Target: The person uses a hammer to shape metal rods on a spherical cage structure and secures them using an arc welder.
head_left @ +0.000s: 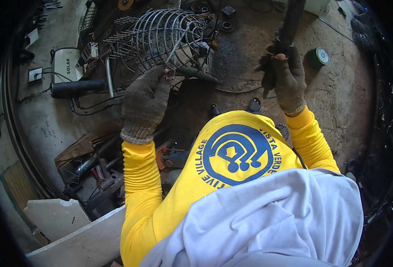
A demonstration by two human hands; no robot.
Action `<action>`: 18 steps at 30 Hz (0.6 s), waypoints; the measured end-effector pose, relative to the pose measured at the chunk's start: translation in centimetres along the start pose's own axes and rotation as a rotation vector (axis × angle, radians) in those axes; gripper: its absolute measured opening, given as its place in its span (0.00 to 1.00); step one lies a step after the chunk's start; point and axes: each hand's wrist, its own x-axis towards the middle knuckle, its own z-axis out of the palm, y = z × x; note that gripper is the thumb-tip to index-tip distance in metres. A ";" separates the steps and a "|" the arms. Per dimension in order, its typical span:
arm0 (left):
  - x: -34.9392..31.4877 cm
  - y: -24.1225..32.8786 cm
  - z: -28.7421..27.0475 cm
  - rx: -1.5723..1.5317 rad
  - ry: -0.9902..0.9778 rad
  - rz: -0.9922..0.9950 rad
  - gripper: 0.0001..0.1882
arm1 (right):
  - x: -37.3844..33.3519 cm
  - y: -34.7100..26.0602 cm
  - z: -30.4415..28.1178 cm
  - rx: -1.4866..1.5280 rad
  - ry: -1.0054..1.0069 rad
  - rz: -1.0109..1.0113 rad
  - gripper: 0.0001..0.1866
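My left hand [146,100], in a worn brown knit glove, is closed with its fingertips pinched at the near edge of a round wire cage [161,33]. A thin rod seems to run up from the fingertips, but what they hold is too small to make out. Just right of them lies a green-grey tapered handle [198,74] with a cable at its end. My right hand [290,82], gloved too, with the thumb tip bare, is closed around the lower end of a dark bar-like piece [291,22], which runs out at the top edge.
Left of the cage are a white box [66,65], a black cylinder [78,89] with cables and a metal rod [110,75]. A green round can [318,58] stands right of my right hand. Tools and scrap [96,173] lie at lower left, beside pale boards [56,218].
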 end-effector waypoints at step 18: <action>8.9 4.5 -3.3 0.659 -0.354 0.167 0.13 | -5.3 3.0 -3.0 -0.104 0.071 0.104 0.30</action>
